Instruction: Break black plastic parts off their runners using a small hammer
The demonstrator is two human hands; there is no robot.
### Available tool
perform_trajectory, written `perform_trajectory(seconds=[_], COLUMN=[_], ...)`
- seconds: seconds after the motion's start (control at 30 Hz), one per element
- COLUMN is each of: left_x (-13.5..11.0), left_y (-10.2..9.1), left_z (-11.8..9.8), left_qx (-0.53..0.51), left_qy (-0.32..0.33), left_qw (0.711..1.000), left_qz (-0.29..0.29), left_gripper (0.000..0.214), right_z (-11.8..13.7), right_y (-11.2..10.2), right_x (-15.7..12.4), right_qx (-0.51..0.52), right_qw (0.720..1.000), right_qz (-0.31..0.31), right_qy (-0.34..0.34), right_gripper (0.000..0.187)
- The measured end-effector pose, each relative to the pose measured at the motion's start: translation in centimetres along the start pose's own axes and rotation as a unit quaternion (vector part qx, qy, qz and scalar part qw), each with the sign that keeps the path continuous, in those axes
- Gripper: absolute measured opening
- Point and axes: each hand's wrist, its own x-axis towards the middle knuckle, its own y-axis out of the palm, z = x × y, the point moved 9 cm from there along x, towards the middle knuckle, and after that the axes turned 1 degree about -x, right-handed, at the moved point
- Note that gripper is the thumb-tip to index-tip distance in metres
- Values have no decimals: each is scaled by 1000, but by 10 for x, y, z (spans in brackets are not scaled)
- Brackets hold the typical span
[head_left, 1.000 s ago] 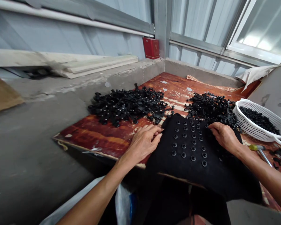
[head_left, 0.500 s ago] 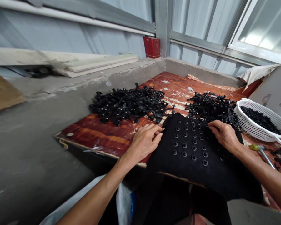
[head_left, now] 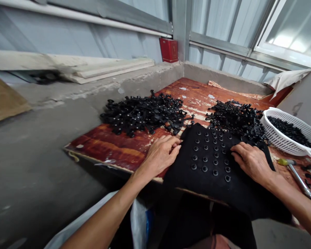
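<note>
A black cloth lies over the table's front edge, with rows of small round black parts standing on it. At its left border, my left hand is closed, thumb and fingers pinching the edge of the cloth. My right hand rests low over the right side of the cloth, beside the rightmost row. Its fingers are bent and pressed together, and whatever is under the fingertips is hidden. Beyond the cloth lie two heaps of black plastic pieces, a left heap and a right heap.
A white slotted basket of small black pieces stands at the right. A yellow-handled tool with a metal shaft lies before it. The worn red-brown table meets a low concrete wall. A red tin sits in the corner.
My right hand has drawn down toward me from the cloth's upper right, leaving a round part visible there. My left hand stays at the cloth's edge. The view has shifted slightly.
</note>
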Motion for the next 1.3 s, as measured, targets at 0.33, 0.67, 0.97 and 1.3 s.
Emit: perform_trajectory(seconds=[0.33, 0.67, 0.97, 1.3], left_x=[0, 0, -1, 0], left_y=[0, -1, 0, -1], left_z=[-1, -1, -1, -2], left_qx=[-8, -1, -2, 6], left_qy=[1, 5, 7, -3], left_qw=[1000, 1000, 1000, 1000], left_qz=[-1, -9, -16, 10], left_gripper=[16, 13, 13, 17], right_z=[-1, -26, -19, 1], right_y=[-12, 4, -4, 0], right_x=[-8, 20, 24, 0], right_qx=[-27, -56, -51, -34], right_qw=[999, 991, 993, 997], right_qz=[25, 67, 46, 54], right_qy=[5, 99, 93, 51], right_gripper=[21, 19, 28, 25])
